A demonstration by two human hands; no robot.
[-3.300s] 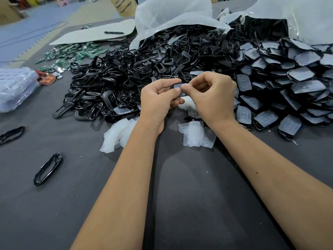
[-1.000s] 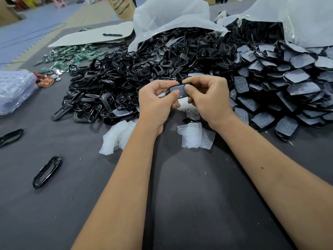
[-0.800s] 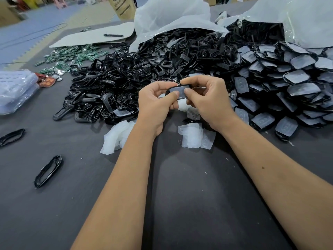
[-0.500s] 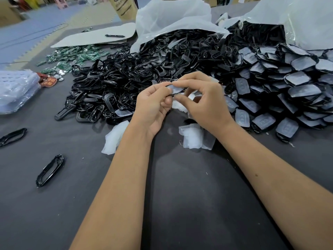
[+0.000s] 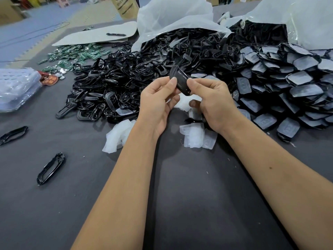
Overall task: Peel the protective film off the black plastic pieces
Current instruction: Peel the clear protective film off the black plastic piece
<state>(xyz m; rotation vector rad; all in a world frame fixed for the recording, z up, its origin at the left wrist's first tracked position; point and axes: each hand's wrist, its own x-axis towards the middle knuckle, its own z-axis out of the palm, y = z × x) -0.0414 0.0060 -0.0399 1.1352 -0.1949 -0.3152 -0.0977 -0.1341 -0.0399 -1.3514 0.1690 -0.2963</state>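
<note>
Your left hand (image 5: 158, 101) and right hand (image 5: 212, 100) both pinch one black plastic piece (image 5: 180, 81) above the counter (image 5: 180, 195). Peeled film scraps (image 5: 195, 135) lie just beneath.

Grey table (image 5: 189, 204); blue foam floor (image 5: 45, 18)

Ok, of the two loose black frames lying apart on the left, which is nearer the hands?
The frame lying on the cloth lower down, closer to the left forearm. The other frame sits at the far left edge, farther from the left hand.
</note>
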